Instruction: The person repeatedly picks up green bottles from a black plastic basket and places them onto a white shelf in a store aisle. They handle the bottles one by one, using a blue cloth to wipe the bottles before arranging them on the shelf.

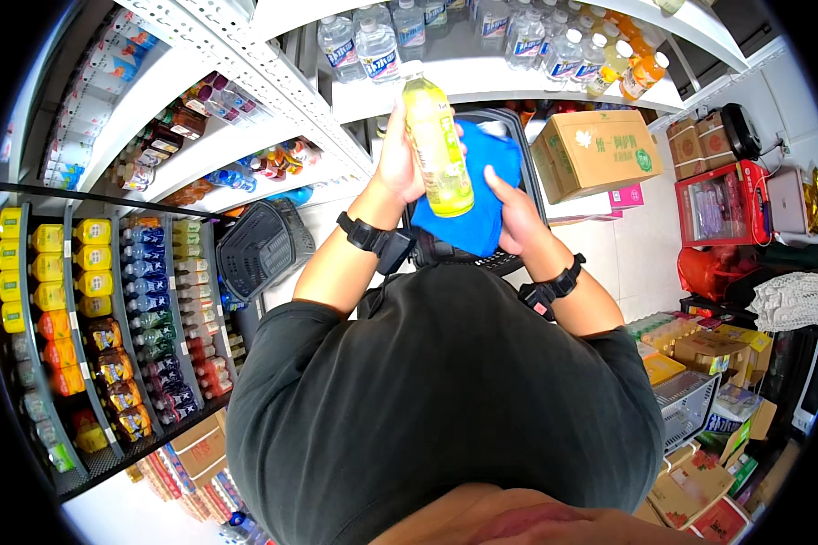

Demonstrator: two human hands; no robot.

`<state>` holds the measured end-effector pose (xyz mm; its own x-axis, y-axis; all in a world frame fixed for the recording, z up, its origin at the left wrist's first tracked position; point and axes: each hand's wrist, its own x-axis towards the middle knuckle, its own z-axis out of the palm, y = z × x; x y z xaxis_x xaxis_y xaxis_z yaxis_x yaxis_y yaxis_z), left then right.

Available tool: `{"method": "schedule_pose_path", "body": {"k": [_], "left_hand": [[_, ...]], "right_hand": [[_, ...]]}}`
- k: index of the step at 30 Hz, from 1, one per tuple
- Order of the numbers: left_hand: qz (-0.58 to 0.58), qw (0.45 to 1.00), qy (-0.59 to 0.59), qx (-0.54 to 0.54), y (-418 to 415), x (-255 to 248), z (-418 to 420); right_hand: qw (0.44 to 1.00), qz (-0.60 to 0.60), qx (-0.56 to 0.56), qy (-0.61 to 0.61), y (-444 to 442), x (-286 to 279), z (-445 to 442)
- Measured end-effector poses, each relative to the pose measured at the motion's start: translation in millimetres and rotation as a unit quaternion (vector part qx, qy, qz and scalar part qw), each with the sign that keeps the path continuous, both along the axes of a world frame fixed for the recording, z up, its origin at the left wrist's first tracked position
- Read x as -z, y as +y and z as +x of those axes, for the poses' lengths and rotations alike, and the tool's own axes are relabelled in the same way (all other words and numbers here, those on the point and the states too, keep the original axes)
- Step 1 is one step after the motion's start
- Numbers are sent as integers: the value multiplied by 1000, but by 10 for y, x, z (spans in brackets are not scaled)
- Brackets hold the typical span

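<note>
In the upper middle of the head view, my left hand grips a plastic bottle of yellow-green drink with a white cap. The bottle leans slightly, its cap towards the shelf. My right hand holds a blue cloth, thumb on top and the other fingers hidden. Part of the cloth lies behind the bottle, and fingertips show at the bottle's right edge. Below both hands stands a black plastic basket, mostly covered by the cloth and my arms.
Ahead, a white shelf carries several bottles of clear, yellow and orange drinks. A dark crate stands on the floor at left, beside a rack of bottles. Cardboard boxes sit to the right, near a red glass-fronted cabinet.
</note>
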<state>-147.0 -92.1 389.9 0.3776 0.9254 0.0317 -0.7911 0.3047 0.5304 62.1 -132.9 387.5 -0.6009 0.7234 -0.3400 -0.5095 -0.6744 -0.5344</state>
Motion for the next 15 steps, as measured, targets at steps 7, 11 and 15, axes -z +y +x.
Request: {"method": "schedule_pose_path", "body": {"k": [7, 11, 15], "left_hand": [[-47, 993, 68, -79, -196, -125, 503], [48, 983, 141, -107, -197, -246, 271], [-6, 994, -15, -110, -192, -311, 48]], "right_hand": [[818, 500, 76, -275, 428, -244, -7], [498, 793, 6, -351, 287, -651, 202], [513, 789, -128, -313, 19, -442, 504]]}}
